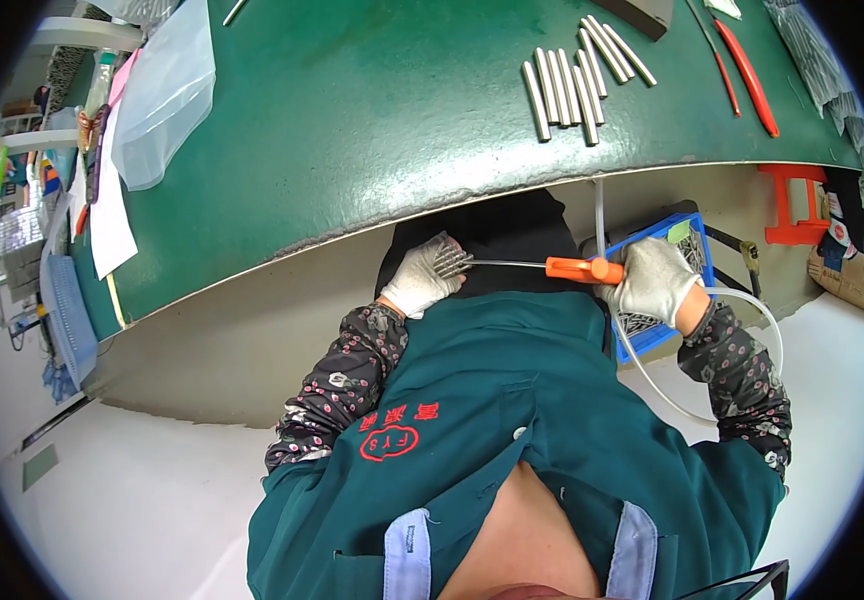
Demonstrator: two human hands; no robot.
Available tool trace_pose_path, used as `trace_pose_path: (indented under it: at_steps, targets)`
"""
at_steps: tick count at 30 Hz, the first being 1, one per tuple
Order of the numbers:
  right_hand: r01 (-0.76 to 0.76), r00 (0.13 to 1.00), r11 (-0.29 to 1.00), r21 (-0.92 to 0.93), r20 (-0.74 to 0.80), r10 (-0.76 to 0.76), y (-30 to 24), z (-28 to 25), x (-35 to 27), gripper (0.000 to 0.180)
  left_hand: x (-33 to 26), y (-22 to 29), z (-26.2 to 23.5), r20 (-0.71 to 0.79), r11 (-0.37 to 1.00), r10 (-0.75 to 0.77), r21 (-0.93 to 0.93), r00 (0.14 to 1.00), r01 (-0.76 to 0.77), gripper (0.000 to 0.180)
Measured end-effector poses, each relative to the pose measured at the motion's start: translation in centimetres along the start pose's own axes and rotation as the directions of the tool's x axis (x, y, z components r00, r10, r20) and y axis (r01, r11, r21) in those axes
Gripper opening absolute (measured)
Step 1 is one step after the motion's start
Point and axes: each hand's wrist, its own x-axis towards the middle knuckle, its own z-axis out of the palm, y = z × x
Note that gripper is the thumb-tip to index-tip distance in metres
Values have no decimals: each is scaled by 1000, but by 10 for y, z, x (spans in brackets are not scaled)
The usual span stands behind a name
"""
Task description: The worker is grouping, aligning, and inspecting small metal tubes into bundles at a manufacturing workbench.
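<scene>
My right hand (655, 280), in a whitish work glove, is closed round an orange air blow gun (580, 270). Its long thin metal nozzle (507, 263) points left, with the tip close to my left hand. A clear hose (637, 360) loops down beside my right forearm. My gloved left hand (420, 280) is closed on several small metal pins (451, 263), held side by side over my lap. Beneath and beside my right hand is a blue crate (704, 245) with many small metal parts in it, partly hidden by the glove.
The green worktable (352, 130) curves across ahead of me. On it lie several metal rods (564, 90), a dark block (642, 14), a red-handled tool (747, 80) and a clear plastic bag (167, 105). A red stool (797, 205) and a cardboard box (845, 275) stand at the right.
</scene>
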Motion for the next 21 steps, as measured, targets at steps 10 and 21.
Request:
trace_pose_path:
  at_steps: [10,21]
  targets:
    - [27,999,999,-34,-38,-29,-5,1,7,31,2,1,-1,38,996,-69,-60,997,71,37]
    - [-7,998,999,-36,-69,5,-7,-1,5,30,3,0,0,41,962,-115,-243,992,122,38]
